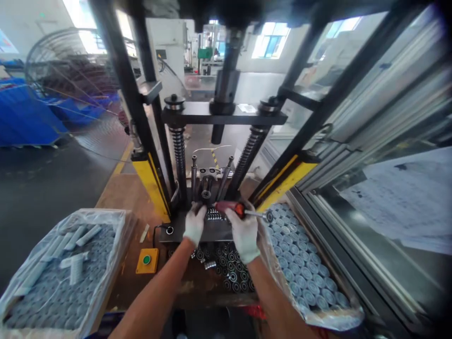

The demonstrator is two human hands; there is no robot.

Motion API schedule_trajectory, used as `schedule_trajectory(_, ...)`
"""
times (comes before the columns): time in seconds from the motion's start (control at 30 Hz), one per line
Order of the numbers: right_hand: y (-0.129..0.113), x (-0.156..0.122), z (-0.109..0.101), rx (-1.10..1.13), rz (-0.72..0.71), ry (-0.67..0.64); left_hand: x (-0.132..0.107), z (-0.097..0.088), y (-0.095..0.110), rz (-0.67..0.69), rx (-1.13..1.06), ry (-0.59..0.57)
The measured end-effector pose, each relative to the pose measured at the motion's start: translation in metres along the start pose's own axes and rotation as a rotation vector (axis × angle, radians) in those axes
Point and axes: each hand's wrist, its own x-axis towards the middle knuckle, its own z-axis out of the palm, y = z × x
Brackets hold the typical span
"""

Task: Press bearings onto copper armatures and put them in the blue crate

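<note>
The person's right hand, in a white glove, is closing firmly around a red-and-black-handled steel-shafted hand tool, and the shaft is pointing rightward just behind a dark steel base plate. A small dark ring is sitting at the shaft's tip. The person's left hand, also white-gloved, is curling down onto the plate's rear edge with its fingers bunched together, though whether they are pinching anything cannot be told. A short row of small steel bearings is lying on the plate between the hands.

In front of the plate, a loose heap of black-and-silver bearings is spreading across a worn wooden bench. To the plate's right, a plastic-lined box of grey bearings is holding them in packed rows, and to its left, a plastic-lined box of grey bearings and white strips is sitting beyond a yellow box with a green button.

Behind the plate, two steel guide posts are rising between black spring-wrapped columns and yellow-faced guards, beneath a black press crossbeam. Further left, blue bins are standing on the floor.
</note>
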Motion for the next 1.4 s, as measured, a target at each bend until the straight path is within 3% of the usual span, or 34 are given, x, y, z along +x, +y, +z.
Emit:
schedule_trajectory(0.07,-0.008,0.021,0.022,0.067,-0.053,0.025,-0.046,-0.034,-0.024,0.031,-0.063,-0.11)
schedule_trajectory(0.17,-0.005,0.041,0.047,0.13,-0.092,0.041,-0.116,-0.096,-0.079,-0.085,0.053,-0.251)
schedule_trajectory(0.27,0.004,0.047,0.062,0.15,-0.083,0.057,-0.156,-0.154,-0.125,-0.039,0.314,-0.096)
schedule_trajectory(0.4,0.005,0.049,0.07,0.058,-0.093,0.08,-0.154,-0.202,-0.146,0.163,0.713,0.154)
schedule_trajectory(0.53,-0.022,0.061,0.077,-0.387,-0.091,-0.024,-0.134,-0.212,-0.15,0.196,0.89,0.178)
schedule_trajectory(0.63,-0.05,0.075,0.09,-0.87,-0.022,-0.213,-0.13,-0.21,-0.155,0.155,0.926,0.16)
schedule_trajectory(0.7,-0.062,0.085,0.102,-1.055,-0.024,-0.323,-0.131,-0.21,-0.159,0.15,0.943,0.149)
schedule_trajectory(0.83,-0.067,0.104,0.118,-1.13,-0.018,-0.413,-0.135,-0.212,-0.164,0.151,0.946,0.15)
schedule_trajectory(0.93,-0.064,0.106,0.115,-1.081,-0.007,-0.427,-0.139,-0.211,-0.164,0.139,0.885,0.194)
schedule_trajectory(1.03,-0.047,0.076,0.1,-0.95,-0.067,-0.35,-0.143,-0.21,-0.158,0.104,0.867,0.208)
schedule_trajectory(1.1,-0.016,0.032,0.086,-0.796,-0.141,-0.332,-0.144,-0.21,-0.15,0.074,0.884,0.176)
schedule_trajectory(1.13,0.006,0.004,0.078,-0.732,-0.158,-0.389,-0.144,-0.212,-0.145,0.058,0.893,0.155)
schedule_trajectory(1.23,0.084,-0.092,0.052,-0.702,-0.045,-0.925,-0.143,-0.216,-0.13,-0.024,0.937,0.116)
schedule_trajectory(1.27,0.107,-0.122,0.044,-0.764,-0.022,-1.025,-0.143,-0.216,-0.125,-0.056,0.959,0.11)
schedule_trajectory(1.33,0.144,-0.169,0.032,-0.946,-0.079,-1.11,-0.142,-0.216,-0.115,-0.099,0.999,0.089)
schedule_trajectory(1.4,0.166,-0.193,0.029,-1.107,-0.194,-1.076,-0.14,-0.215,-0.108,-0.11,1.001,0.079)
